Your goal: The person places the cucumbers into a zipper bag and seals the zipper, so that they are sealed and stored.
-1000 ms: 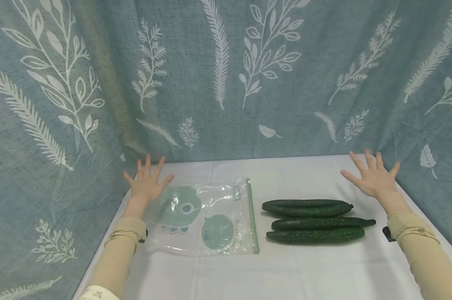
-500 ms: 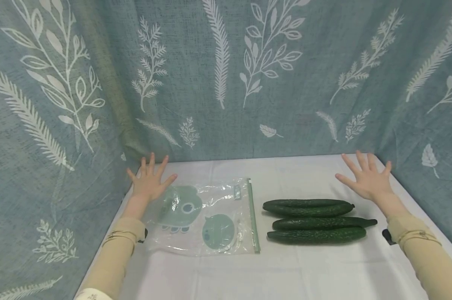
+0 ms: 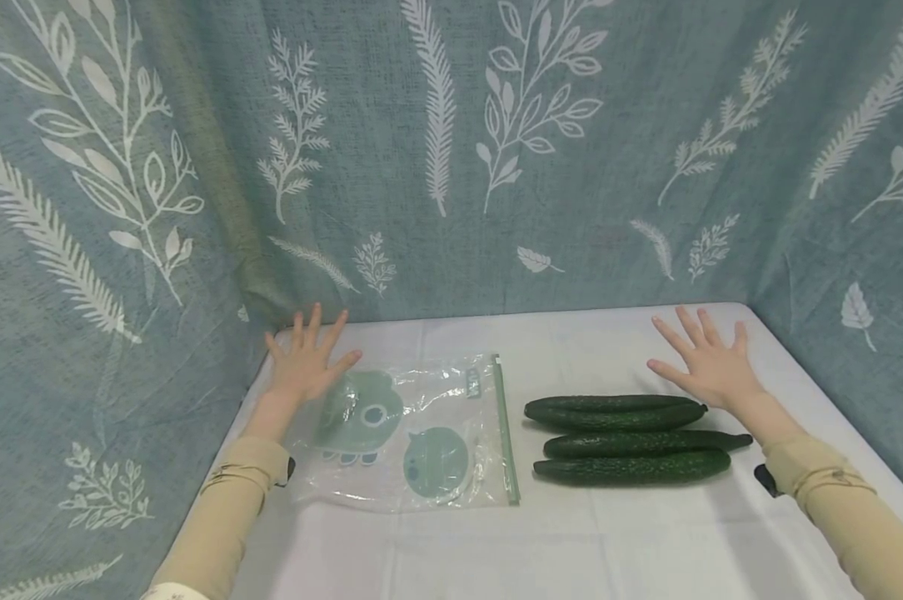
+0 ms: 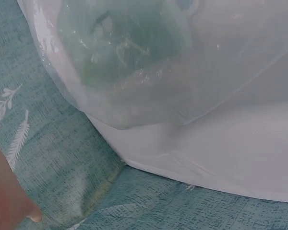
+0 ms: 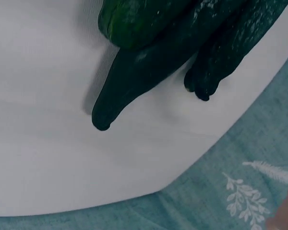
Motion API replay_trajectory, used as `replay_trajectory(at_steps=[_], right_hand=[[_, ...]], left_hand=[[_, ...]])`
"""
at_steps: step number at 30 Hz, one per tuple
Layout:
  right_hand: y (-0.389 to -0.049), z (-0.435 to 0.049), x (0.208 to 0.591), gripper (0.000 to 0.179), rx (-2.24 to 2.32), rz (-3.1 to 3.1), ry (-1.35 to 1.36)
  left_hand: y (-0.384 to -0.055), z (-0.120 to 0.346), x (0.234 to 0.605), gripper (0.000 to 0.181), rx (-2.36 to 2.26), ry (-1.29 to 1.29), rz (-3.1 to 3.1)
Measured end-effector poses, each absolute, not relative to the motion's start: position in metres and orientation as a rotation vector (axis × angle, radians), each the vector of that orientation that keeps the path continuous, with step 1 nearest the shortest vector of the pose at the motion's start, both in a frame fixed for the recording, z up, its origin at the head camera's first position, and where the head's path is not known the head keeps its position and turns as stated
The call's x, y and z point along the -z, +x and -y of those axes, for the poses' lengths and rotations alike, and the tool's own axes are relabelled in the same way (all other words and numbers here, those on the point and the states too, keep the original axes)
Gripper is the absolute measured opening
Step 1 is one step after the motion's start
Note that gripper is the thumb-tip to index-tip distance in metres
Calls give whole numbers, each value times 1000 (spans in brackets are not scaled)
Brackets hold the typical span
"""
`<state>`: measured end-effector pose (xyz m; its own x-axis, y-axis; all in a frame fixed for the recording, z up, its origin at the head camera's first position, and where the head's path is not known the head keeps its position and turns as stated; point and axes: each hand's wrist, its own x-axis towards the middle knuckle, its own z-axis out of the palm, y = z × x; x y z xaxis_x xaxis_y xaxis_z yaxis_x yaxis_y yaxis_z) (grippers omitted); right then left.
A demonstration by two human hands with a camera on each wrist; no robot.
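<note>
A clear zip bag with green cartoon prints lies flat on the table, its green zip strip towards the right. Over its far left corner is my left hand, fingers spread and holding nothing. To the bag's right, several dark green cucumbers lie side by side, roughly parallel. My right hand, also spread and without anything in it, is just beyond their right ends. The right wrist view shows the cucumber ends close up. Only a bit of the left hand enters the left wrist view.
A white cloth covers the table. Blue-green curtains with white leaf patterns stand behind it and along both sides. Dark wrist devices sit near the cuffs of both beige sleeves.
My right hand has moved left, nearer the cucumbers. The left hand has shifted slightly right over the bag's corner. Bag and cucumbers keep their places.
</note>
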<state>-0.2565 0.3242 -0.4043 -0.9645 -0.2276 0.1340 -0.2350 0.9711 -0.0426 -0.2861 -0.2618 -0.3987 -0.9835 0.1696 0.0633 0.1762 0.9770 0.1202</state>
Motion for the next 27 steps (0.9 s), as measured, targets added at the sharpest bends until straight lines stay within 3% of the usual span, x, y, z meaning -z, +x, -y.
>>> replay_trajectory(at_steps=[27], right_hand=[[-241, -279, 425, 75, -37, 2887, 677]], left_hand=[[-282, 231, 401, 76, 153, -493, 3035]])
